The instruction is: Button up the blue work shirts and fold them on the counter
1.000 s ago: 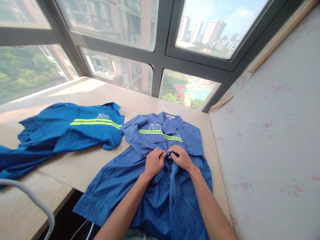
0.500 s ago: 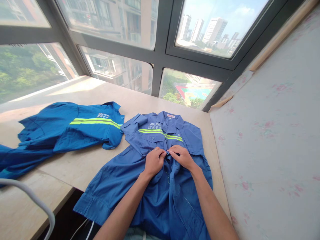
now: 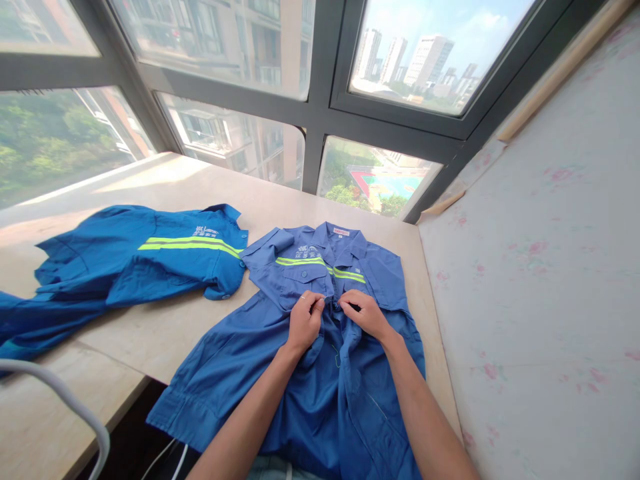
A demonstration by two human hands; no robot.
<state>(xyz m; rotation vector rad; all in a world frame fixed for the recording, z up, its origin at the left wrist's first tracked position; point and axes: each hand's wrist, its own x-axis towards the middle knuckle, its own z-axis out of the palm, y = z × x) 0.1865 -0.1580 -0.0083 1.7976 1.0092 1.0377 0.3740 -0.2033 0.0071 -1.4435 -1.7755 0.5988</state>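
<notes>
A blue work shirt (image 3: 370, 267) with a yellow-green reflective stripe lies front up before me, its collar toward the window. Lower down, darker blue cloth (image 3: 240, 353) hangs over the near edge. My left hand (image 3: 305, 321) pinches the shirt's front edge just below the chest pocket. Facing it across a small gap, my right hand (image 3: 364, 313) is closed with thumb and finger together on the other front edge. Whether a button sits in either pinch is hidden by the fingers.
Another blue work shirt (image 3: 180, 257) with a reflective stripe lies to the left on the pale countertop (image 3: 200, 183). A grey curved tube (image 3: 70, 397) rises at the lower left. The floral wall (image 3: 520, 293) bounds the right side, windows the back.
My hands have drawn slightly apart. The left one has shifted a little leftward with the cloth edge, opening a gap at the shirt's front.
</notes>
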